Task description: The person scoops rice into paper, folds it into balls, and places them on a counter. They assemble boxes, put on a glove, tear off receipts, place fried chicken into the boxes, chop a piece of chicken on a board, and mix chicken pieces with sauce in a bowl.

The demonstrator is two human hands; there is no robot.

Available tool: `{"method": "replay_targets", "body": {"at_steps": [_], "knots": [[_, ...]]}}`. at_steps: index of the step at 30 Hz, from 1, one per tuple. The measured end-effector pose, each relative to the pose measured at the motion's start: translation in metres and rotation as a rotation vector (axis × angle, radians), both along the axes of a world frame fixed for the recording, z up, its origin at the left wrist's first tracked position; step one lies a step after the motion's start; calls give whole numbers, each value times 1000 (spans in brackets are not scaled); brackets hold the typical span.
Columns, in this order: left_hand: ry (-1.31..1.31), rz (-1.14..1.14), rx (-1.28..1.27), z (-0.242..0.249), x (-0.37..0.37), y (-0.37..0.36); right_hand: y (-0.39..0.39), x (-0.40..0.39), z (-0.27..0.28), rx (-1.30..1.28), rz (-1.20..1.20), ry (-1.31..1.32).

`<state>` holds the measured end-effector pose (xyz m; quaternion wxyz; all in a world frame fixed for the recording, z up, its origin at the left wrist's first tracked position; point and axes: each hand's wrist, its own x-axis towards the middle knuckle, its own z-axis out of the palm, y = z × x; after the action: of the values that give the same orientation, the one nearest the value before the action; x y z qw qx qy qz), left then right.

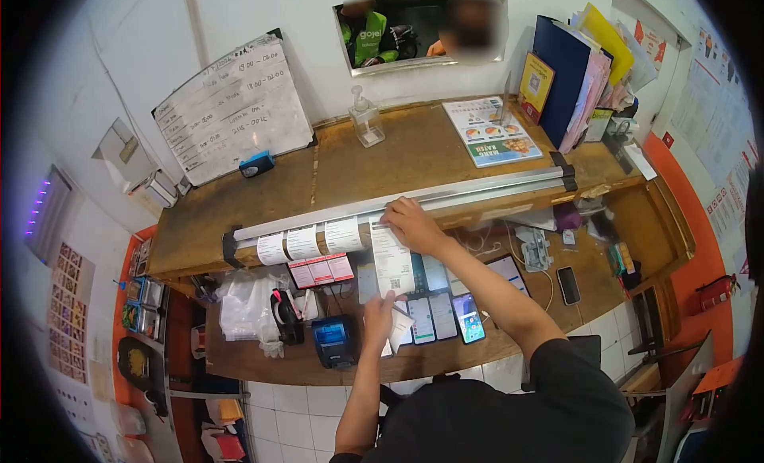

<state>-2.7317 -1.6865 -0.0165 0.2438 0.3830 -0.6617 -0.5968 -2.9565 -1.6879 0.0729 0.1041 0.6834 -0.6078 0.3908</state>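
A long printed receipt (391, 264) hangs from the metal rail (469, 194) on the shelf edge. At its top, my right hand (414, 226) presses the paper against the rail. My left hand (379, 320) pinches the lower end, with another white slip (400, 326) beside its fingers. Three shorter receipts (302, 243) hang in a row to the left. Below and right of the long receipt lie several phones, among them one with a lit screen (469, 318). A blue and black printer (333, 341) stands left of my left hand.
On the upper shelf are a whiteboard (235, 109), a pump bottle (366, 121), a printed menu sheet (492, 132) and upright folders (557, 77). Plastic bags (245, 305) lie on the lower desk's left. A black phone (568, 285) lies at right. Two people are visible through the window opening.
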Motion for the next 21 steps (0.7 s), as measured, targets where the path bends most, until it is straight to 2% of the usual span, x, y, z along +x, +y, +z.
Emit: {"method": "replay_targets", "body": {"at_steps": [6,9,12,13,14,15,16,20,21], "knots": [[115,-144,67,-15,2,-10,-3,2,-2,-46,-12,-5],[117,-188,63,-13,0,-17,-8,1,-2,-71,-54,-107],[51,-278,56,0,10,-18,-13,-2,-7,-31,-79,-85],[-1,-263,-16,6,19,-18,-13,-5,-9,-44,-63,9],[-58,-248,-82,8,31,-19,-11,-6,-12,-52,-48,98],[-11,-239,-12,3,45,-28,-9,-7,-11,-66,-25,154],[27,-187,-9,0,65,-31,-6,-7,-11,-61,-13,157],[-142,-29,-48,-7,172,-64,1,-6,-2,-12,3,190],[-120,48,-28,-26,200,-82,-1,-10,-10,-48,11,197]]}}
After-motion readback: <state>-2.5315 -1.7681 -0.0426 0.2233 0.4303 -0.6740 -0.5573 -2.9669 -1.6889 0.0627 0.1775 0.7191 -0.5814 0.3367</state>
